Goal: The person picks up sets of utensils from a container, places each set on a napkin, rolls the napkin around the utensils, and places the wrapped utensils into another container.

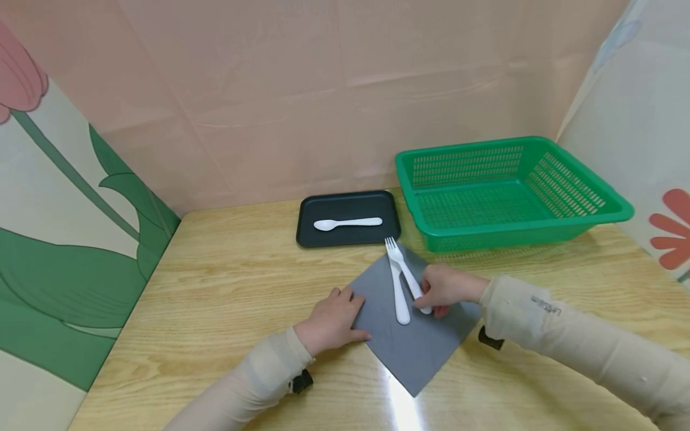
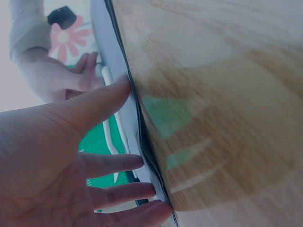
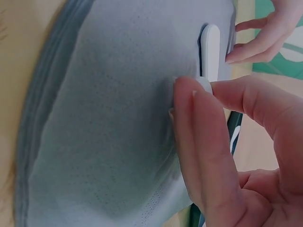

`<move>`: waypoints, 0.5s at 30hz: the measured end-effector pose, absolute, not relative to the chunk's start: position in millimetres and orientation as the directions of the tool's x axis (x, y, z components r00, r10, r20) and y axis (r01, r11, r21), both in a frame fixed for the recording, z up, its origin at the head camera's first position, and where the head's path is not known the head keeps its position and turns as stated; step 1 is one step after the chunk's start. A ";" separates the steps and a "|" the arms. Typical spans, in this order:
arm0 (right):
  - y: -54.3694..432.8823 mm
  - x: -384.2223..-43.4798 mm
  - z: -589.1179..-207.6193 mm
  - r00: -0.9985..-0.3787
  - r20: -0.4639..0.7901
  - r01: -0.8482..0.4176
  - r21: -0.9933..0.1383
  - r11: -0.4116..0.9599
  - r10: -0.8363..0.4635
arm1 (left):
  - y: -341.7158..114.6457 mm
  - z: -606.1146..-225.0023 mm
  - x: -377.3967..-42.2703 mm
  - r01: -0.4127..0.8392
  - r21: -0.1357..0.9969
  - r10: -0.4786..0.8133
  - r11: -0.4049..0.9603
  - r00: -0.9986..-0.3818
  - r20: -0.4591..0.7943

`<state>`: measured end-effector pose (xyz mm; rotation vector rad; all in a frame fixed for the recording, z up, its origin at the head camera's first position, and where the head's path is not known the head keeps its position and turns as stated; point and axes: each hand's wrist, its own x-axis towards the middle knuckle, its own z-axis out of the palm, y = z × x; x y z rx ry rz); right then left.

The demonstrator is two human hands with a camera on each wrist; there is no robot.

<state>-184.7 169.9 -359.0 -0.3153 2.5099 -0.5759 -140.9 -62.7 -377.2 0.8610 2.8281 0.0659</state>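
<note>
A grey napkin [image 1: 385, 335] lies turned cornerwise on the table. On it are a white plastic fork [image 1: 408, 276] and a white plastic knife [image 1: 400, 299], the fork's upper part crossing over the knife's upper end. My right hand [image 1: 444, 287] pinches the lower end of the fork handle between thumb and fingers, close above the cloth. In the right wrist view the knife handle [image 3: 212, 49] shows just beyond the fingertips. My left hand [image 1: 331, 320] rests at the napkin's left edge, fingers spread, thumb and fingertips touching the cloth.
A black tray [image 1: 350, 237] with a white spoon [image 1: 347, 222] on it stands behind the napkin. To its right is a large green basket [image 1: 507, 230]. The wooden table [image 1: 215, 287] meets a pink-covered wall at the back.
</note>
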 end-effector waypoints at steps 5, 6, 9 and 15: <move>171.3 -184.2 -359.1 -0.826 -0.456 -0.093 -0.472 0.877 -0.333 | -62.6 -378.9 -141.7 0.545 0.101 0.555 0.832 -0.816 -0.165; 171.6 -184.3 -359.4 -0.825 -0.457 -0.090 -0.472 0.877 -0.331 | -62.6 -379.0 -141.6 0.545 0.102 0.554 0.832 -0.816 -0.166; 172.4 -184.7 -360.4 -0.824 -0.464 -0.082 -0.472 0.878 -0.326 | -62.6 -379.1 -141.6 0.545 0.102 0.554 0.832 -0.816 -0.165; 172.9 -183.9 -362.3 -0.824 -0.471 -0.064 -0.475 0.878 -0.314 | -62.5 -379.0 -141.1 0.548 0.098 0.556 0.831 -0.815 -0.160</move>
